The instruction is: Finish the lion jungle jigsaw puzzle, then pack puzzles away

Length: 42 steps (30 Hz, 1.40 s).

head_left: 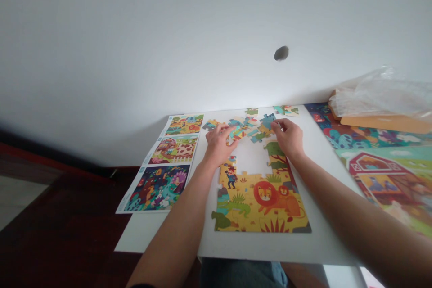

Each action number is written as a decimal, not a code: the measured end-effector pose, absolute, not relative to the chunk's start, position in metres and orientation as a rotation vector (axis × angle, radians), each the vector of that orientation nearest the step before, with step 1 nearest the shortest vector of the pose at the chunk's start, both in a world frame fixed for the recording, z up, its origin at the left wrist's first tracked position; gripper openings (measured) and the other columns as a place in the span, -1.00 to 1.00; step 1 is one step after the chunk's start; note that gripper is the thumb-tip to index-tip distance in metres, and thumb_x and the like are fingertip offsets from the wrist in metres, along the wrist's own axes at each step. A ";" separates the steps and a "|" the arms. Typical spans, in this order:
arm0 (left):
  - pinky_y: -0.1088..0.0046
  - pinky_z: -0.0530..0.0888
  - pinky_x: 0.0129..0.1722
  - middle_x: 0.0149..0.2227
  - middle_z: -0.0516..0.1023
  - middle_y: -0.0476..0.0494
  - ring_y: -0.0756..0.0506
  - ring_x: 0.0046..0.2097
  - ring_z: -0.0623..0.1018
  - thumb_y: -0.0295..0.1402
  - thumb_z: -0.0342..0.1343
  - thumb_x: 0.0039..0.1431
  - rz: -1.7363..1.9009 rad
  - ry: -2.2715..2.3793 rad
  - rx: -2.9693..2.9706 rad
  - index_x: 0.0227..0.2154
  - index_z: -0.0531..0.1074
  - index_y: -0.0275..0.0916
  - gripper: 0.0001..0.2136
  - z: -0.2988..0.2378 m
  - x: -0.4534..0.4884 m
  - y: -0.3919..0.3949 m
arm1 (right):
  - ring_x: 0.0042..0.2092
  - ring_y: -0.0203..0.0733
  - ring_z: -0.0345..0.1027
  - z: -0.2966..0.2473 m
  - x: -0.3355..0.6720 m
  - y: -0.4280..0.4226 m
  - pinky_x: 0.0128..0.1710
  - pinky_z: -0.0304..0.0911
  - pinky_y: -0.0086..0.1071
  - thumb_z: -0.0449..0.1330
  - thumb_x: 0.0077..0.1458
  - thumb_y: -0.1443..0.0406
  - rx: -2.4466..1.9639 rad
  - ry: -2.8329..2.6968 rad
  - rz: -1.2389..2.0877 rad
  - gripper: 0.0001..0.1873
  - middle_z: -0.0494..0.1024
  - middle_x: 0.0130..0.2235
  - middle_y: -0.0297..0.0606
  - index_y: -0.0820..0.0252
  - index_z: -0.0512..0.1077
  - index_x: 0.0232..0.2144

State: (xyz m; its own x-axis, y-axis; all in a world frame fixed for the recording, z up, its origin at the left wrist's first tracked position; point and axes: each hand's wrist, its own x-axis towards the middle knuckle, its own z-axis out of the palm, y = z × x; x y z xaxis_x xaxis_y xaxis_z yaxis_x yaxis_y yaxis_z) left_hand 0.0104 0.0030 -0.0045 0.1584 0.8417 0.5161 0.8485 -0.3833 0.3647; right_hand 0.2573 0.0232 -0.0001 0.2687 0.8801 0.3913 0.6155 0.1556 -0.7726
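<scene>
A partly joined jigsaw puzzle [243, 198] lies on the white table, showing two lions, a green crocodile and a small figure in blue. Its lower rows and parts of both sides are fitted together around a bare white gap. My right hand [289, 137] pinches the edge of a blue puzzle piece [267, 120] beyond the right side. Over the loose puzzle pieces [237, 122] at the upper left is my left hand [219, 143], thumb and fingers apart. Several pieces lie jumbled between the two hands.
At the left lies a reference sheet [173, 149] with three pictures. More loose pieces [286, 110] rest along the table's back edge by the wall. To the right are a barn picture [381, 175], a dark picture [354, 137] and clear plastic wrap [378, 92] over orange-brown cardboard [384, 123].
</scene>
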 end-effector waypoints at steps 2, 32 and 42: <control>0.11 0.26 0.10 0.02 0.45 -0.19 -0.22 0.03 0.46 -0.31 0.25 0.09 -0.959 -1.841 -2.311 0.01 0.48 -0.07 -0.62 -0.008 0.008 0.004 | -0.42 -0.17 0.32 -0.001 0.259 0.025 -0.32 0.16 -0.32 0.14 0.09 0.07 -1.538 -1.386 0.342 -0.65 0.57 -0.43 -0.24 0.19 0.57 -0.30; 0.34 0.39 -0.11 -0.28 0.54 -0.11 -0.12 -0.19 0.48 -0.41 0.09 0.22 -1.401 -1.844 -2.268 0.10 0.42 -0.19 -0.62 -0.006 0.024 0.001 | -0.06 0.05 0.37 -0.003 0.262 0.024 -0.05 0.14 -0.09 0.02 0.17 0.34 -1.810 -1.912 0.129 -0.65 0.63 -0.17 -0.20 0.03 0.54 -0.10; 0.26 0.37 -0.03 -0.24 0.57 -0.12 -0.18 -0.12 0.49 -0.40 0.11 0.19 -1.232 -2.109 -2.103 0.10 0.42 -0.12 -0.60 0.001 0.023 0.000 | 0.06 0.08 0.26 -0.001 0.249 0.014 0.05 0.06 -0.03 0.12 0.10 0.34 -1.462 -2.178 0.218 -0.60 0.59 -0.05 -0.16 0.07 0.49 0.01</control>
State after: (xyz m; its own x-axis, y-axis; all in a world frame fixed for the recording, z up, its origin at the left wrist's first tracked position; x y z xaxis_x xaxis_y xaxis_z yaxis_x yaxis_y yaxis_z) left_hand 0.0230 -0.0001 0.0008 -0.1465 0.8834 0.4451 0.8215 -0.1420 0.5523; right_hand 0.2492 0.0140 -0.0011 -0.2950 0.9013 0.3174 0.8203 0.4092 -0.3996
